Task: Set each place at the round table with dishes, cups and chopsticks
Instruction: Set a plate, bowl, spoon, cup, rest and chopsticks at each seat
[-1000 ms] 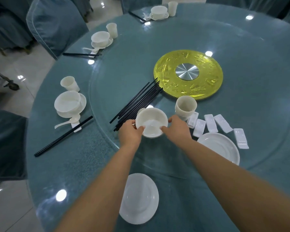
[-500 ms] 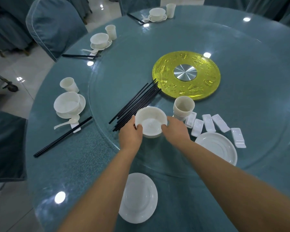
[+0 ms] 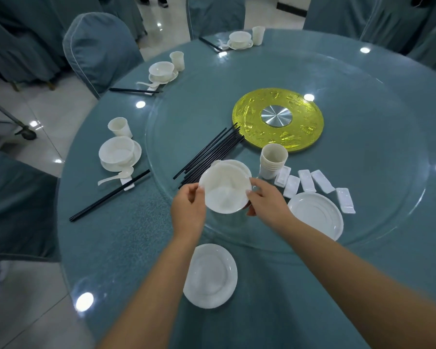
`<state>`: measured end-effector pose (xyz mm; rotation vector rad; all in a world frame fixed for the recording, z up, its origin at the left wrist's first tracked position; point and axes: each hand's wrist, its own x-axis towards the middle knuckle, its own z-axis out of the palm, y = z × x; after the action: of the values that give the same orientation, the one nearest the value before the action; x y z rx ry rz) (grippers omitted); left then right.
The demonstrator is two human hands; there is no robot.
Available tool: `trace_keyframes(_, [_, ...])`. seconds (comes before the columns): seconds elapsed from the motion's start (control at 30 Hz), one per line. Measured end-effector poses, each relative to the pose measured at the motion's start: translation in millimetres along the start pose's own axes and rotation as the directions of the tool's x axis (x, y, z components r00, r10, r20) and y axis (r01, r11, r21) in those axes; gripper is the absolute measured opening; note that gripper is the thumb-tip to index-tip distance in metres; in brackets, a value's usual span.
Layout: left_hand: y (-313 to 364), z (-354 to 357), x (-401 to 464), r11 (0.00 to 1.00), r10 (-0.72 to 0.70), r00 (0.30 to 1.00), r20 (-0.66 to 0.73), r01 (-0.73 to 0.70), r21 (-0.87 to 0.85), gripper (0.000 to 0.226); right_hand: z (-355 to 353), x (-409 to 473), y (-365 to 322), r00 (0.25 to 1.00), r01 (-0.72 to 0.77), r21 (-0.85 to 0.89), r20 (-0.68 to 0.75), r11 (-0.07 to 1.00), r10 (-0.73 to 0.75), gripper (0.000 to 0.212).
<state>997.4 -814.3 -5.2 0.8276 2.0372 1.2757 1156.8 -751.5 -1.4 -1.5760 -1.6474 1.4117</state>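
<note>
A white bowl (image 3: pixel 224 188) is lifted off a second bowl (image 3: pixel 239 166) that stays on the glass turntable. My left hand (image 3: pixel 188 210) grips its left rim and my right hand (image 3: pixel 268 202) grips its right rim. Straight below, near the table's front edge, lies a white plate (image 3: pixel 210 275) with nothing on it. A bundle of black chopsticks (image 3: pixel 209 153) lies left of the bowls. A stack of white cups (image 3: pixel 272 157) stands to the right, with several white chopstick rests (image 3: pixel 310 181) and another plate (image 3: pixel 317 215) beside it.
A yellow disc (image 3: pixel 278 119) marks the centre of the turntable (image 3: pixel 388 222). Three set places with bowl, cup and chopsticks line the left rim, the nearest bowl (image 3: pixel 116 152) close by. Blue-covered chairs (image 3: pixel 98 49) surround the table.
Both hands have lifted the top bowl off the one beneath and drawn it toward me. The camera view has tilted up slightly.
</note>
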Motion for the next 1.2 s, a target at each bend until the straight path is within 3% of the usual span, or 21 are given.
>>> trace_keyframes(0.3, [-71.5, -39.1, -49.6, 0.976, -0.211, 0.970, 0.124, 0.202, 0.076, 0.037, 33.8, -54.6, 35.7, 0.977, -0.112, -0.077, 0.176, 0.991, 0.124, 0.036])
trace_keyframes(0.47, [-104.2, -47.8, -68.3, 0.956, -0.248, 0.956, 0.156, 0.215, 0.200, 0.038, 54.4, -70.4, 61.7, 0.959, -0.121, -0.205, 0.229, 0.971, 0.168, 0.038])
trace_keyframes(0.57, [-112.9, -48.8, -77.3, 0.946, -0.215, 0.962, 0.168, 0.162, 0.282, 0.038, 61.0, -73.2, 73.6, 0.953, -0.129, -0.272, 0.231, 0.954, 0.194, 0.037])
trace_keyframes(0.67, [-119.8, -51.8, -85.2, 0.901, -0.062, 0.983, 0.171, -0.018, 0.433, 0.033, 66.4, -75.5, 79.8, 0.952, -0.102, -0.345, 0.237, 0.933, 0.192, 0.035])
trace_keyframes(0.73, [-124.4, -54.0, -89.2, 0.879, -0.052, 0.984, 0.171, -0.037, 0.476, 0.036, 69.1, -78.0, 82.6, 0.955, -0.074, -0.387, 0.239, 0.919, 0.177, 0.035])
trace_keyframes(0.9, [-126.8, -57.8, -95.7, 0.914, -0.138, 0.976, 0.166, 0.061, 0.402, 0.039, 73.9, -82.4, 86.3, 0.963, 0.008, -0.485, 0.239, 0.875, 0.124, 0.031])
trace_keyframes(1.0, [-123.9, -58.6, -97.1, 0.928, -0.176, 0.972, 0.157, 0.110, 0.357, 0.039, 75.4, -78.2, 92.1, 0.961, 0.008, -0.527, 0.239, 0.850, 0.139, 0.043])
trace_keyframes(1.2, [-121.0, -59.4, -97.5, 0.935, -0.175, 0.971, 0.161, 0.113, 0.337, 0.036, 74.0, -78.3, 96.4, 0.961, 0.078, -0.520, 0.265, 0.850, 0.074, 0.043])
